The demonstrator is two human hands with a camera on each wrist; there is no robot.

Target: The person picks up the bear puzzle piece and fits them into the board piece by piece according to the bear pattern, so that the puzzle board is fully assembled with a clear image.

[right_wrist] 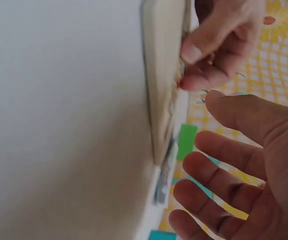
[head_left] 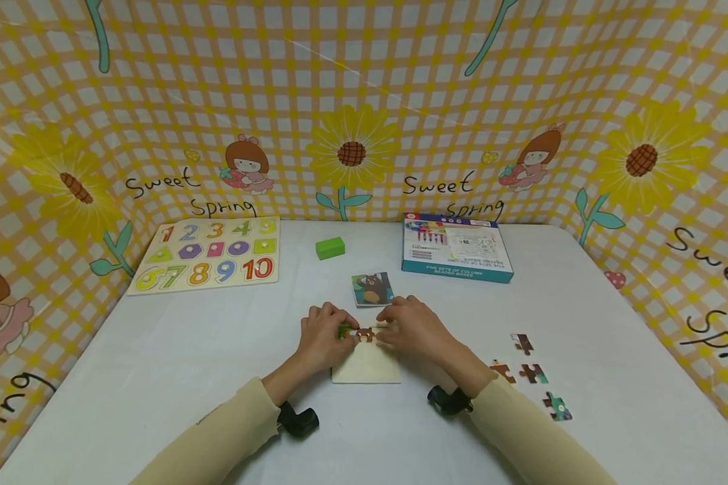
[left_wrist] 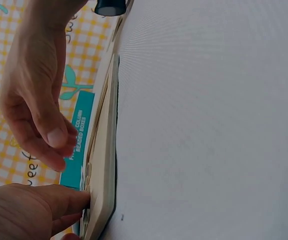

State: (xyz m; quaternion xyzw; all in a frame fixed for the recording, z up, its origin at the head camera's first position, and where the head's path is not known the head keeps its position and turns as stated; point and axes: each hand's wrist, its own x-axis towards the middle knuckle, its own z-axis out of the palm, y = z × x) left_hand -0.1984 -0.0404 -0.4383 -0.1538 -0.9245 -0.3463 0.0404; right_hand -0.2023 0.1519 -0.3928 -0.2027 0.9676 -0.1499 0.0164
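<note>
A pale wooden puzzle board (head_left: 366, 365) lies at the middle of the table, with bear-patterned jigsaw pieces (head_left: 365, 335) along its far edge. My left hand (head_left: 324, 337) pinches a jigsaw piece between thumb and finger at the board's far left corner; its fingertips partly cover the piece. Over the far right corner hovers my right hand (head_left: 415, 327). In the right wrist view the fingers (right_wrist: 219, 182) of that hand are spread and relaxed, holding nothing. Just beyond the board lies a bear picture card (head_left: 373, 289).
Several loose jigsaw pieces (head_left: 532, 373) lie to the right, one partly behind the right forearm. Farther back are a number board (head_left: 209, 254), a green block (head_left: 330, 248) and a beaded-boxes carton (head_left: 455, 247). A checkered cloth (head_left: 352, 81) rises behind the table.
</note>
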